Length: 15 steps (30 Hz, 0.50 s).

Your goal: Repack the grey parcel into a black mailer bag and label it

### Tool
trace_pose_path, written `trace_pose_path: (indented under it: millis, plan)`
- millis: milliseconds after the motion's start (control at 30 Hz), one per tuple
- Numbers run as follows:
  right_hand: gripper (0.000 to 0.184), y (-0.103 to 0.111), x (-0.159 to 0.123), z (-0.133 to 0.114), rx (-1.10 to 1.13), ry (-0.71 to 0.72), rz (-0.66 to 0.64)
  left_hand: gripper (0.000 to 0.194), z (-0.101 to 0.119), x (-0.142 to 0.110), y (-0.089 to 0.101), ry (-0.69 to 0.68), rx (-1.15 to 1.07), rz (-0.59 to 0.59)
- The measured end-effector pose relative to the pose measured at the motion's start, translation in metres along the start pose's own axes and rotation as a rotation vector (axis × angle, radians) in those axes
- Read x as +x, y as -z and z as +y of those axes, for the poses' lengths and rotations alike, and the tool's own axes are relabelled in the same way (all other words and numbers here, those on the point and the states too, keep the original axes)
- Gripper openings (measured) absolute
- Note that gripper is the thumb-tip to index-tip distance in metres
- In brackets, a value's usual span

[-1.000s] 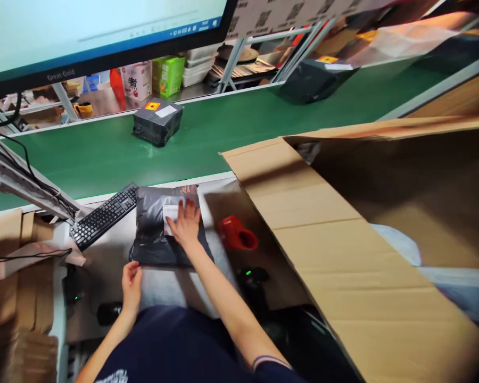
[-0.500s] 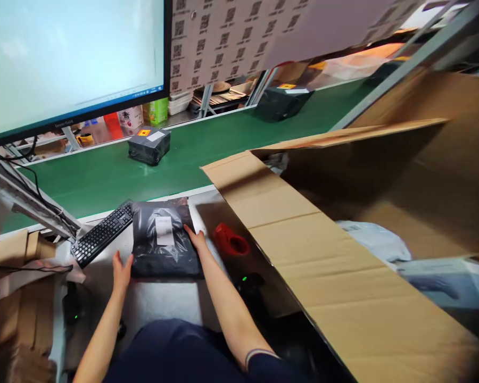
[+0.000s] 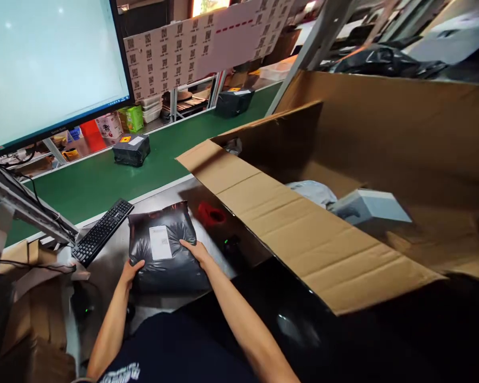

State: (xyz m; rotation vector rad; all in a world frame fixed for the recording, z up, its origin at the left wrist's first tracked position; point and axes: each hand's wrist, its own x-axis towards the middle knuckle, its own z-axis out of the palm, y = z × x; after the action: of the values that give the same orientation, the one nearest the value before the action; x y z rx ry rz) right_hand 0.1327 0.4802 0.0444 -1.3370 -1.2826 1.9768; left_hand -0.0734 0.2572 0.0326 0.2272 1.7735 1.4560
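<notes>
A black plastic mailer bag (image 3: 165, 274), plump and wrinkled, is held between my two hands over the metal worktop (image 3: 159, 199). On its upper face sits a white label (image 3: 160, 243). My left hand (image 3: 131, 271) grips the bag's left edge, thumb on top and fingers hidden beneath. At the right edge my right hand (image 3: 196, 252) grips it the same way, thumb lying on the face near the label. A black keyboard (image 3: 102, 231) lies just left of the bag. To its right is a red tape roll (image 3: 211, 214).
An open cardboard box (image 3: 271, 213) takes up the right side, with a white box (image 3: 369, 207) and a pale bag (image 3: 313, 192) inside. Behind the worktop runs a green conveyor belt (image 3: 91, 186) carrying black parcels (image 3: 131, 150). A monitor (image 3: 51, 64) hangs at upper left.
My left hand has gone from spread beside the mailer bag to gripping its left edge. The bag now looks lifted and tilted. My view has turned right, showing more of the cardboard box.
</notes>
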Motion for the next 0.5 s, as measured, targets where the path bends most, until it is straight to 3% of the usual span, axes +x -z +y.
trace_pose_path:
  millis: [100, 233, 367, 500]
  plan:
    - [0.059, 0.008, -0.062, 0.007, 0.1, 0.124, 0.039, 0.087, 0.015, -0.027, 0.014, -0.122, -0.002, -0.055]
    - [0.062, 0.016, -0.155, 0.0, 0.229, 0.272, 0.313, 0.075, 0.073, -0.057, 0.021, -0.294, 0.141, -0.242]
    - [0.065, 0.029, -0.224, -0.013, 0.31, 0.334, 0.51, 0.063, 0.114, -0.089, 0.001, -0.413, 0.23, -0.341]
    - [0.065, 0.053, -0.278, -0.012, 0.375, 0.331, 0.606, 0.058, 0.117, -0.124, -0.029, -0.423, 0.244, -0.435]
